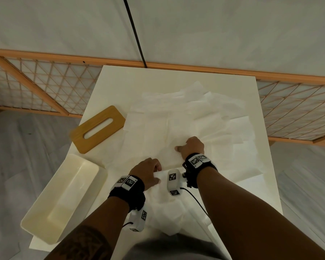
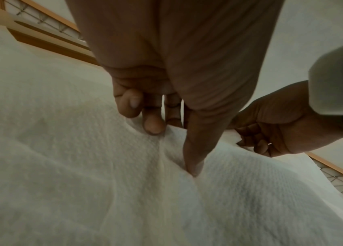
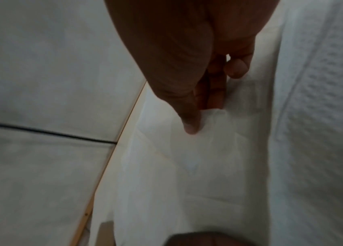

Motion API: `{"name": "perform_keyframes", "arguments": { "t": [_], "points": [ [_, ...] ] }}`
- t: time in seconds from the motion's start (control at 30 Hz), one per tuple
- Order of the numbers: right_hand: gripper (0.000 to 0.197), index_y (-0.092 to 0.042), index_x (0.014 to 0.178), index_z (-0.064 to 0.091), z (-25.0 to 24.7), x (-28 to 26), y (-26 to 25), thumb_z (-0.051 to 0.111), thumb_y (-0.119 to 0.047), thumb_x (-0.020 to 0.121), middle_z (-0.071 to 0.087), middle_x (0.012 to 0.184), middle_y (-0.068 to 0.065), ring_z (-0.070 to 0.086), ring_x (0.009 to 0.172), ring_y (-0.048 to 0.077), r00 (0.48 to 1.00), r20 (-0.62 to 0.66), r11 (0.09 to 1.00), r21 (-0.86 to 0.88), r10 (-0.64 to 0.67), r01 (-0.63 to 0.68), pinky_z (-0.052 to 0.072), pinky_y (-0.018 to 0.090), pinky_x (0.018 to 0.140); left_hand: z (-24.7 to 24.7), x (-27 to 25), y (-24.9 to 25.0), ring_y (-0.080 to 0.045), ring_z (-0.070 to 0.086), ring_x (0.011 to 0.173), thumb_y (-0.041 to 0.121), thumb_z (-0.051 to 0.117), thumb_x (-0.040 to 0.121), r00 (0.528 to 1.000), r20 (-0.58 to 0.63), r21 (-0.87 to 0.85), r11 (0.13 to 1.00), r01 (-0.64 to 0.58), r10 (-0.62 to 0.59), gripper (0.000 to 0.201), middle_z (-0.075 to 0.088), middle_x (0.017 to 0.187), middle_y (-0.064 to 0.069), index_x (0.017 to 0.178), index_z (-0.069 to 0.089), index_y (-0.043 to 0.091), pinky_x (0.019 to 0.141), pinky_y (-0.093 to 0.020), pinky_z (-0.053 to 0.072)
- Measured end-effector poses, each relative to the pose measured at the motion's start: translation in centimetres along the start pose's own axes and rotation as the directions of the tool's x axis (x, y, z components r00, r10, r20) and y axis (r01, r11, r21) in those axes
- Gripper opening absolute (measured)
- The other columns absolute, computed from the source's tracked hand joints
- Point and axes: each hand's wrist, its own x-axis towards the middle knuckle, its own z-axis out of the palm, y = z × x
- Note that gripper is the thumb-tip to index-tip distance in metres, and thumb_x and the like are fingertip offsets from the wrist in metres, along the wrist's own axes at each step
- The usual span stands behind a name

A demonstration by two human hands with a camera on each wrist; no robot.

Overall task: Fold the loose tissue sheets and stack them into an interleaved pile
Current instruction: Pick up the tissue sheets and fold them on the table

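Table [image 1: 109, 87]: white, smooth, rectangular, long axis running away from the person.
Tissue sheets [image 1: 223, 117]: thin, white, embossed, spread overlapping across the table's middle and far right.
Box [image 1: 60, 201]: cream plastic, oblong, open, at the near left edge.
Lid [image 1: 98, 129]: wooden, rounded rectangle with a slot, lying diagonally.
Held sheet [image 1: 169, 154]: crumpled, stretched between both hands, long axis near-left to far-right.
Left hand [image 1: 148, 172]: fingers curled, pinching its near edge.
Right hand [image 1: 192, 146]: thumb and fingers pinching its far part.

embossed paper tissue sheets [image 1: 176, 117]; matt wooden lid [image 1: 98, 128]
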Motion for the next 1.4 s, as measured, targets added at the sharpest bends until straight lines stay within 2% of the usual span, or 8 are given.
{"name": "perform_keyframes", "arguments": {
  "t": [0.13,0.4,0.63,0.8,0.97,1.2,1.3,1.4],
  "points": [
    [0.032,-0.021,0.067,0.053,0.0,0.5,1.0,0.074,-0.035,0.087,0.063,0.087,0.001,0.06,0.087,0.024,0.998,0.001,0.985,0.156,-0.069,0.068,0.048,0.031,0.079,0.0,-0.1,-0.2,-0.012,0.055,0.096,0.034,0.079,0.076,1.0,0.006,-0.006,1.0,-0.002,0.002,0.036,0.052,0.103,0.01,0.104,0.056,0.031,0.087,-0.032,0.049],
    [0.017,-0.022,0.075,0.06,-3.5,-0.4,3.5,0.073,-0.03,0.082,0.064,0.076,-0.003,0.058,0.073,0.021,0.991,-0.109,0.858,0.499,-0.072,0.117,0.056,0.045,0.082,-0.7,0.4,0.2,-0.015,0.057,0.095,0.036,0.08,0.077,0.999,0.034,0.008,1.0,-0.001,0.0,0.031,0.057,0.103,0.007,0.099,0.059,0.029,0.084,-0.031,0.048],
    [0.043,-0.015,0.094,0.064,-6.8,-3.6,2.2,0.062,-0.028,0.054,0.059,0.088,0.011,0.055,0.08,0.027,0.965,0.156,0.608,0.794,-0.213,0.006,0.043,0.037,0.07,-2.1,0.5,1.0,-0.019,0.061,0.09,0.062,0.06,0.088,0.99,-0.086,-0.182,0.979,0.091,-0.108,0.037,0.064,0.093,0.004,0.09,0.059,0.025,0.081,-0.033,0.049],
    [0.043,-0.002,0.094,0.068,-8.8,-5.1,2.1,0.052,-0.016,0.057,0.068,0.089,0.017,0.064,0.079,0.033,0.91,0.323,0.499,0.852,-0.258,-0.161,0.05,0.039,0.076,-5.3,0.7,1.8,-0.022,0.061,0.102,0.085,0.034,0.081,0.939,-0.124,-0.8,0.593,0.096,-0.32,0.079,0.067,0.112,0.0,0.115,0.062,0.02,0.082,-0.037,0.046],
    [0.013,-0.006,0.058,0.055,-10.1,-6.2,1.2,0.048,-0.018,0.059,0.052,0.058,0.007,0.054,0.051,0.026,0.871,0.396,0.544,0.817,-0.291,-0.19,0.043,0.026,0.056,-7.1,0.4,3.0,-0.019,0.049,0.133,0.094,0.05,0.065,0.984,0.021,-0.892,0.442,0.098,-0.177,0.09,0.057,0.14,0.006,0.131,0.055,0.033,0.111,-0.045,0.039],
    [0.053,0.002,0.107,0.059,-11.3,-4.9,2.0,0.049,-0.018,0.059,0.056,0.079,0.015,0.054,0.062,0.03,0.762,0.548,0.657,0.721,-0.345,-0.221,0.042,0.027,0.054,-6.6,-1.0,3.8,-0.032,0.072,0.086,0.066,0.052,0.083,0.968,0.248,-0.969,-0.009,0.249,0.035,0.074,0.073,0.101,-0.02,0.115,0.07,0.001,0.077,-0.039,0.059],
    [0.036,-0.004,0.098,0.052,-11.4,-4.9,2.0,0.055,-0.018,0.065,0.047,0.081,0.012,0.049,0.064,0.028,0.746,0.571,0.692,0.691,-0.343,-0.211,0.038,0.031,0.056,-5.7,-1.6,4.1,-0.037,0.067,0.103,0.058,0.057,0.088,0.947,0.306,-0.952,0.049,0.303,0.1,0.07,0.068,0.119,-0.024,0.125,0.066,0.0,0.095,-0.047,0.052],
    [0.008,-0.006,0.087,0.054,-11.1,-5.1,1.8,0.047,-0.009,0.087,0.051,0.076,0.01,0.053,0.056,0.022,0.798,0.517,0.733,0.665,-0.311,-0.144,0.043,0.024,0.049,-4.8,-2.0,4.2,-0.033,0.068,0.098,0.025,0.071,0.089,0.951,0.286,-0.947,0.19,0.261,0.119,0.039,0.066,0.121,-0.023,0.119,0.069,0.0,0.087,-0.042,0.058]
  ]
}}
